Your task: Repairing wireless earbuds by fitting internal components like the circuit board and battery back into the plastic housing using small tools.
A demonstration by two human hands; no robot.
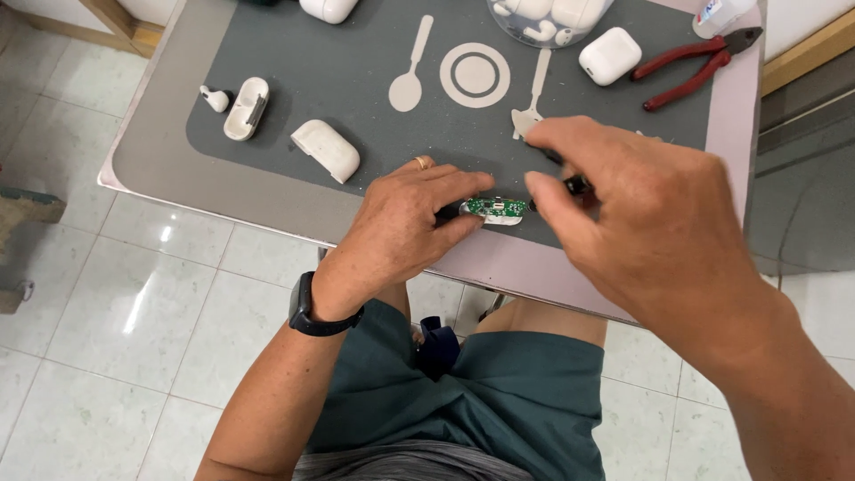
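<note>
My left hand pinches the green circuit board on the bench; my right hand clamps a dark tool.

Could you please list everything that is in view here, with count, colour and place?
Small green circuit board in a white shell: one, at the mat's near edge, pinched by the left hand.
Thin black tool: one, in the right hand, beside the board.
Grey work mat with pale cutlery outlines: one, on the table.
White plastic earbud case parts: one closed case far right, one shell centre left, one open half far left.
White earbud: one, left of the open half.
Clear tub of white earbuds: one, far edge.
Red-handled pliers: one, far right.
Left hand: ring, black wristband.
Right hand: bare.
</note>
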